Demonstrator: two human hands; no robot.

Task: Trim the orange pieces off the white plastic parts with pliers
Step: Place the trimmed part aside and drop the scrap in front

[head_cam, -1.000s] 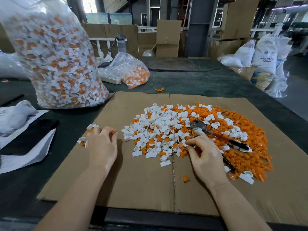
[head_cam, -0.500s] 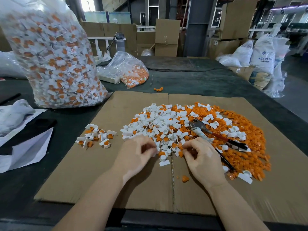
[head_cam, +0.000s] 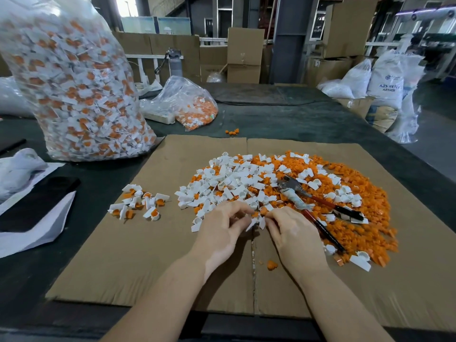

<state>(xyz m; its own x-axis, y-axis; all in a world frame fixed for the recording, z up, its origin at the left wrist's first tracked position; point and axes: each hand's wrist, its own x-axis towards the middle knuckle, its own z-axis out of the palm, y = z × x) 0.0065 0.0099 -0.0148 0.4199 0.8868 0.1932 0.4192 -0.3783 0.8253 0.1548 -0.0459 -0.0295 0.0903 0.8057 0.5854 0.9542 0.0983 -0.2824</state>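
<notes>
A warehouse floor stacked with brown cartons and white resin sacks was seen behind a dark worktop [head_cam: 283,122], on which a flattened brown cardboard sheet [head_cam: 138,253] had been laid. At the sheet's centre, a heap of white plastic parts mixed with orange offcuts [head_cam: 249,180] was spread, with loose orange trimmings [head_cam: 365,228] banked toward three o'clock. A small cluster of white parts with orange pieces attached [head_cam: 139,204] was set apart at nine o'clock, and a large clear plastic bag of untrimmed parts [head_cam: 74,80] stood at ten o'clock.

The left hand [head_cam: 222,230] and right hand [head_cam: 293,233] were brought together at the heap's near edge, fingertips curled around small white and orange pieces; exactly which piece was pinched by each could not be told. The red-handled metal pliers [head_cam: 306,203] were left lying ungripped on the heap, just at one o'clock from the right hand, the long axis running from the jaws at eleven o'clock to the handles at five o'clock. The right hand was judged the nearer for taking them up.
</notes>
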